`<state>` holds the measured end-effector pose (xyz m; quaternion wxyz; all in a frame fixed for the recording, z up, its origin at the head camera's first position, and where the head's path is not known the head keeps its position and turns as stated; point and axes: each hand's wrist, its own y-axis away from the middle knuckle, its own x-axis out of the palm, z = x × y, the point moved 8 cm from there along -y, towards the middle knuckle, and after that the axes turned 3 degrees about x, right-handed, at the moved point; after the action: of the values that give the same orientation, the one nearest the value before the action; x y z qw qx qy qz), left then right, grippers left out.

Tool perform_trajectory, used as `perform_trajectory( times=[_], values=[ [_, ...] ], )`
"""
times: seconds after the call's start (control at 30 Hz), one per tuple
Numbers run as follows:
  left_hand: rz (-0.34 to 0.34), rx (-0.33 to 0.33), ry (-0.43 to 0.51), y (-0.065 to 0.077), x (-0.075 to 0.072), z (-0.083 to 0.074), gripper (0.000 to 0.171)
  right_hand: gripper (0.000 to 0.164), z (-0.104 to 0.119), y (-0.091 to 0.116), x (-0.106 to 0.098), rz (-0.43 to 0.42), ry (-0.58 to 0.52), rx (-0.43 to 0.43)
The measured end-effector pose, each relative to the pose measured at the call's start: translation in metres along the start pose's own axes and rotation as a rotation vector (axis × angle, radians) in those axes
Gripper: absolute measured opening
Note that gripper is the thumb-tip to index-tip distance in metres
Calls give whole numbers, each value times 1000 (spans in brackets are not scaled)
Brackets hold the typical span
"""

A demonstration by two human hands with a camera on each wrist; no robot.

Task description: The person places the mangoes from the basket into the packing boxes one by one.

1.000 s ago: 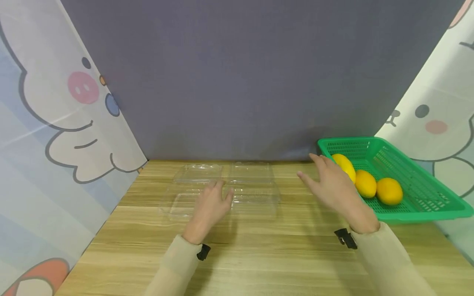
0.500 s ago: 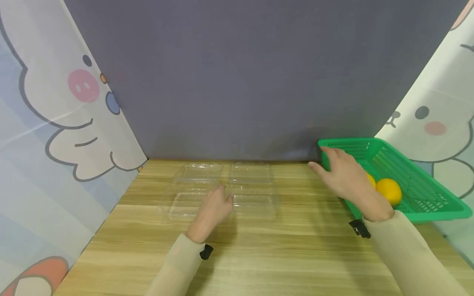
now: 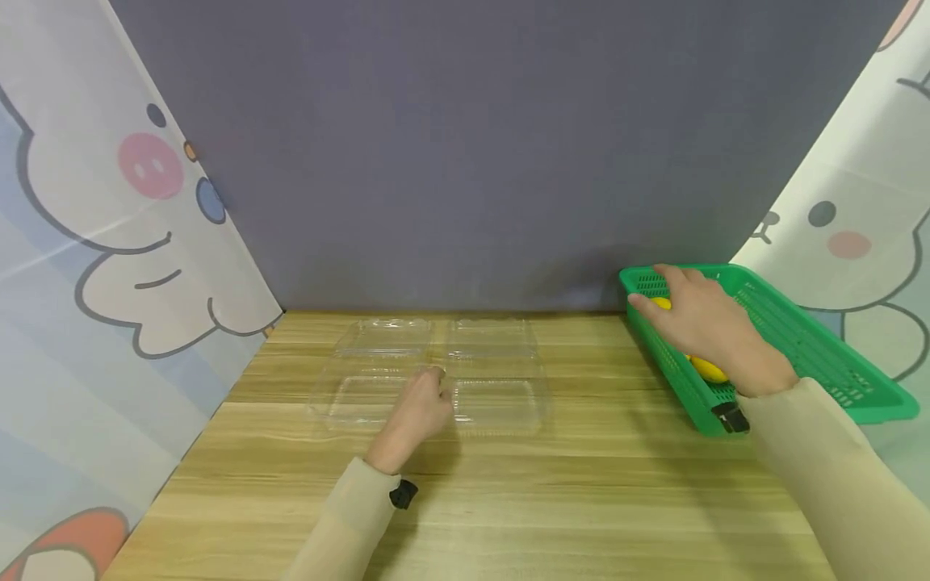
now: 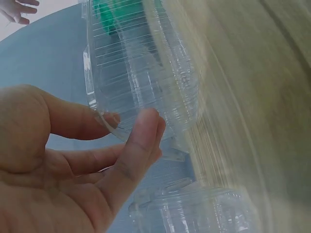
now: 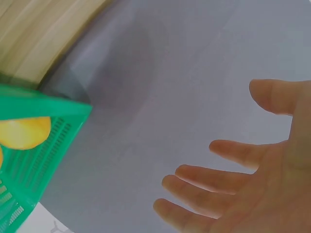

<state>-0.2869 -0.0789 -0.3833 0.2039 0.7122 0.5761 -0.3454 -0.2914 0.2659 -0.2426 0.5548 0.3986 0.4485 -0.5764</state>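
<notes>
Left hand [image 3: 416, 407] pinches the right clear plastic container [image 3: 500, 402]; spread right hand [image 3: 706, 321], likely picking, should lower onto yellow rounded fruit [image 3: 708, 370].

Green basket [image 3: 821, 355], yellow fruit [image 3: 707, 370], clear container [image 3: 497, 401], brown-streaked table [image 3: 552, 508], grey backdrop [image 3: 472, 161].

Side by side on the table [image 3: 494, 508], left container [image 3: 363, 399] and right container [image 3: 501, 403], left hand [image 3: 416, 413] at their gap; farther right, basket [image 3: 799, 347] with fruit [image 3: 708, 370] inside, right hand [image 3: 708, 324] near; behind all, panel [image 3: 472, 161]
</notes>
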Motion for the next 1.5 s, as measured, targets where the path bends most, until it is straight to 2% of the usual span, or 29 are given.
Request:
perform_trajectory(
  times=[0.43,0.8,1.23,1.5],
  values=[
    [0,-29,-5,0,1,3,40,96,-41,-18,-5,70,18,51],
    [0,-51,-4,1,-1,8,41,98,-74,-34,-11,77,17,93],
    [19,-48,2,0,2,4,41,99,-112,-41,-6,132,8,143],
    [27,-68,32,1,4,6,41,100,-134,-44,2,196,23,172]
  ],
)
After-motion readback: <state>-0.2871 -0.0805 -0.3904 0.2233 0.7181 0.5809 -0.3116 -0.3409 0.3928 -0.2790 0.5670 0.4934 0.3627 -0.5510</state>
